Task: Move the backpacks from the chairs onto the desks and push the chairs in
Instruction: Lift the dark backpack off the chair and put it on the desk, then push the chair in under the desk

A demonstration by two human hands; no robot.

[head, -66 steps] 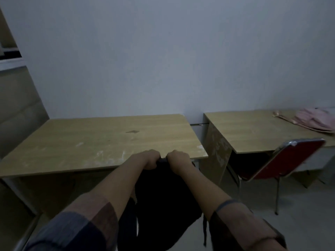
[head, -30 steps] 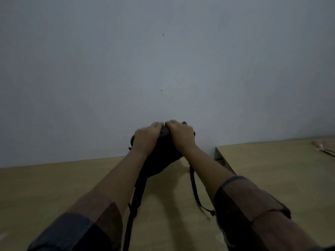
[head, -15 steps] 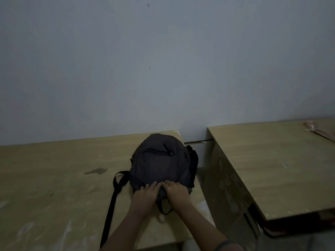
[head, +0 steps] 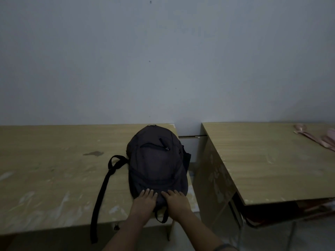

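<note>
Dark backpack point(head: 156, 163) lying flat on the left table point(head: 50, 171), near its right front corner, one black strap point(head: 101, 194) trailing over the front edge. Left hand point(head: 144, 201) and right hand point(head: 175, 201) side by side, fingers spread and pressed flat on the near end of the bag, grip open and closed around nothing. Second table point(head: 268, 163) just beside on the right, pink items point(head: 324, 140) at its far right edge, red chair point(head: 319, 208) partly visible under its front edge.
</note>
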